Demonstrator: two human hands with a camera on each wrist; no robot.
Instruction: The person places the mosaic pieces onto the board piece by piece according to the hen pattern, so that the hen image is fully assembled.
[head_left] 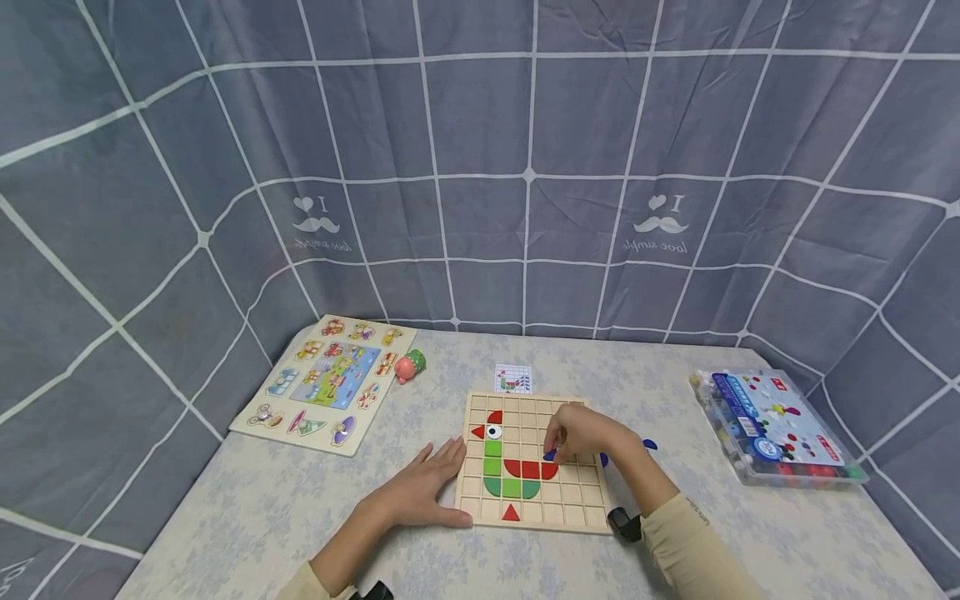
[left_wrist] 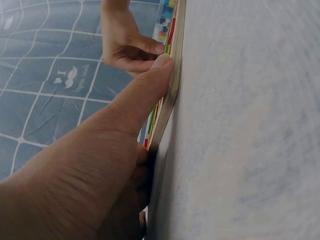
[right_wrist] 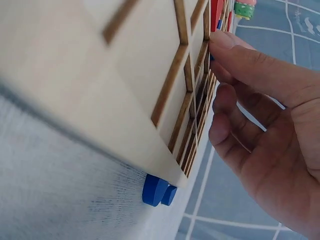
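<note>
A wooden grid board (head_left: pixel 566 493) lies on the table with flat pieces forming a bird: green squares (head_left: pixel 492 467), red pieces (head_left: pixel 531 470), a round eye piece (head_left: pixel 493 432) and a red triangle (head_left: pixel 511 513). Between thumb and fingertips, my right hand (head_left: pixel 583 432) pinches a small blue piece (head_left: pixel 550 456) just above the red row; the fingers mostly hide it in the right wrist view. My left hand (head_left: pixel 422 493) rests along the board's left edge, fingers extended and thumb at the near corner. Loose blue pieces (right_wrist: pixel 154 190) lie beyond the board's right edge.
Behind the board sits a small printed pattern card (head_left: pixel 513 378). To the left are a picture puzzle board (head_left: pixel 300 406) and a pink-and-green toy (head_left: pixel 409 366). A clear plastic box (head_left: pixel 780 429) with a printed label stands at the right. A grey checked curtain (head_left: pixel 480 217) surrounds the table.
</note>
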